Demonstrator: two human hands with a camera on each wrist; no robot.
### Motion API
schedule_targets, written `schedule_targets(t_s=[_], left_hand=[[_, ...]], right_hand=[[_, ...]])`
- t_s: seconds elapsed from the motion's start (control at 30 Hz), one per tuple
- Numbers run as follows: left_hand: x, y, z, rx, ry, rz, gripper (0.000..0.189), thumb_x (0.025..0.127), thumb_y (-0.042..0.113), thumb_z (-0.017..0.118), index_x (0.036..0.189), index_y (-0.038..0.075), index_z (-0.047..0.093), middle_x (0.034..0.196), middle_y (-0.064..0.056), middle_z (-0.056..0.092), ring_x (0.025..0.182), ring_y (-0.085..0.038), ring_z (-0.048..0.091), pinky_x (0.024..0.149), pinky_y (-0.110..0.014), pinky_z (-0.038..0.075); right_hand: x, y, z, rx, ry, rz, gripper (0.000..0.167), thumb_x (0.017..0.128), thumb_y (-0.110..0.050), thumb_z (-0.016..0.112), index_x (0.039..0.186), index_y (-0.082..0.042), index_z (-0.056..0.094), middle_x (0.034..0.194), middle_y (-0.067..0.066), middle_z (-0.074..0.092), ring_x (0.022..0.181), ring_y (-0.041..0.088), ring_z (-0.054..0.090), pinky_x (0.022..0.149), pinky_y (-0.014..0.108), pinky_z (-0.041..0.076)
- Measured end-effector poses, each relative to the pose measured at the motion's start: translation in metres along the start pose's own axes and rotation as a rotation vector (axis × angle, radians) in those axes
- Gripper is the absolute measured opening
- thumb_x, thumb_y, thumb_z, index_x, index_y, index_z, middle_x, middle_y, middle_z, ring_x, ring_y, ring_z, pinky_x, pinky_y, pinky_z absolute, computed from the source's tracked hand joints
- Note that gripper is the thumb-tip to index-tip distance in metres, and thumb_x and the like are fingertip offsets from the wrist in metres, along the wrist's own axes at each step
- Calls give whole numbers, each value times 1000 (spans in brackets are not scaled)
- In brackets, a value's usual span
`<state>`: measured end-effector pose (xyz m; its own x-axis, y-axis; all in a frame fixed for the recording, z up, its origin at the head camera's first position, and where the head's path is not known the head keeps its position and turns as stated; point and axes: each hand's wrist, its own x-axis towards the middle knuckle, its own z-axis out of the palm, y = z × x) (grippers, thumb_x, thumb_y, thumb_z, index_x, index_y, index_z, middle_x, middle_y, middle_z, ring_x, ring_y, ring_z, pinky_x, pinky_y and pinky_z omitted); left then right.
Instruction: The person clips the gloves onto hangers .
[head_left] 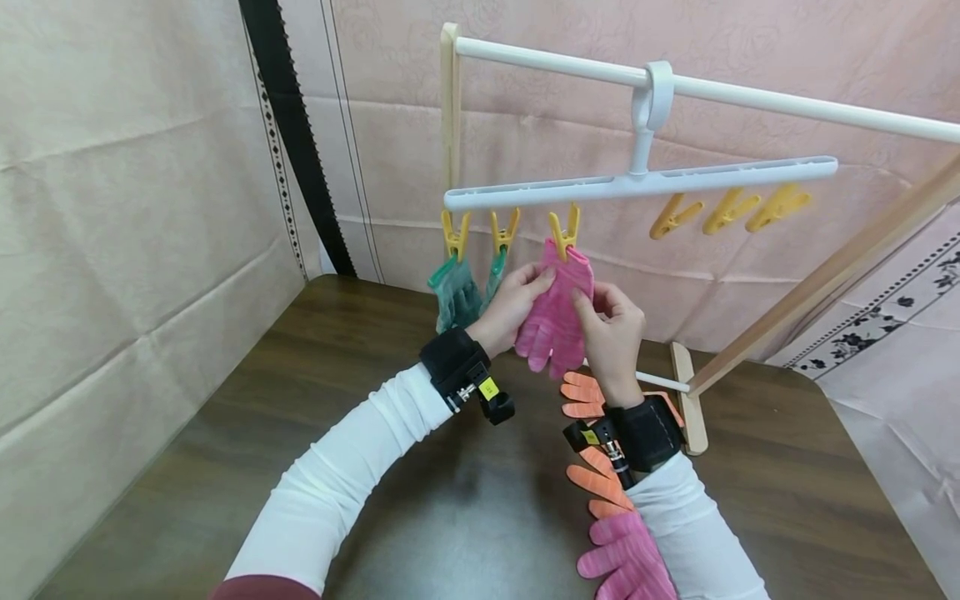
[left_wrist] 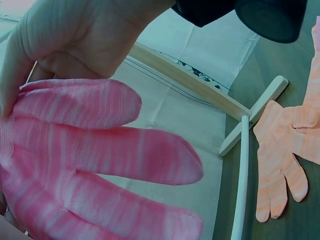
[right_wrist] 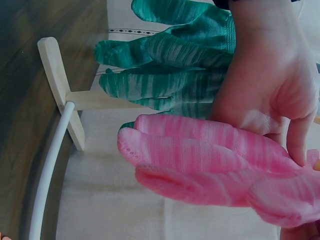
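Left hand (head_left: 517,307) and right hand (head_left: 617,333) pinch opposite edges of the pink glove (head_left: 553,325), hung from the third yellow clip (head_left: 564,236) from left. Clip bite looks shallow; a downward tug could pop the cuff out. Right arm (head_left: 697,525) part-hides orange gloves (head_left: 596,483); near second pink glove (head_left: 630,560) is cut off.

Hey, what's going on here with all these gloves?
A person is holding a pink glove by its two edges, the left hand on one side and the right hand on the other. Its cuff appears caught in a yellow clip under a pale hanger. Green gloves hang from the two clips to the left, while three clips on the right hold nothing. Orange gloves and another pink one lie on the table.
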<state>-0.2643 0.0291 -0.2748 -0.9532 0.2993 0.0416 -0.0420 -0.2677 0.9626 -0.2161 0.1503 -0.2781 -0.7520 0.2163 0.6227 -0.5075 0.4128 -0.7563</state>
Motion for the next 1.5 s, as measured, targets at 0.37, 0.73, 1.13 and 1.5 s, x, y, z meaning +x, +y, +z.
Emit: schedule_targets(t_s=[0.37,0.73,1.13,1.5], left_hand=[[-2,-7,-5,-4,3,-10,26,94,24,41,109,4,49,81,5,52,75,-7,52,68,-19,41],[-5,-18,-14,49,18,-59,37,94,35,37,116,7,48,89,1,57,87,-13,54,78,-26,41],[-6,-33,-25,43,27,-81,47,94,36,35,135,13,33,141,-3,30,132,-18,21,109,-37,14],[-10,-40,-31,66,90,-122,56,93,40,36,140,12,22,147,-2,16,135,-18,12,109,-40,11]], right_hand=[[-6,2,-5,-16,-74,50,24,83,-20,61,90,3,65,74,14,58,63,1,51,59,11,42],[-16,12,-8,-19,-128,108,22,83,-19,61,94,0,64,81,12,61,66,3,51,61,13,42],[-26,21,-11,-15,-168,168,23,84,-23,60,94,-3,65,80,10,61,66,4,53,59,14,43],[-33,31,-18,-35,-197,159,23,83,-24,60,94,-4,65,81,8,62,68,4,55,59,15,44]])
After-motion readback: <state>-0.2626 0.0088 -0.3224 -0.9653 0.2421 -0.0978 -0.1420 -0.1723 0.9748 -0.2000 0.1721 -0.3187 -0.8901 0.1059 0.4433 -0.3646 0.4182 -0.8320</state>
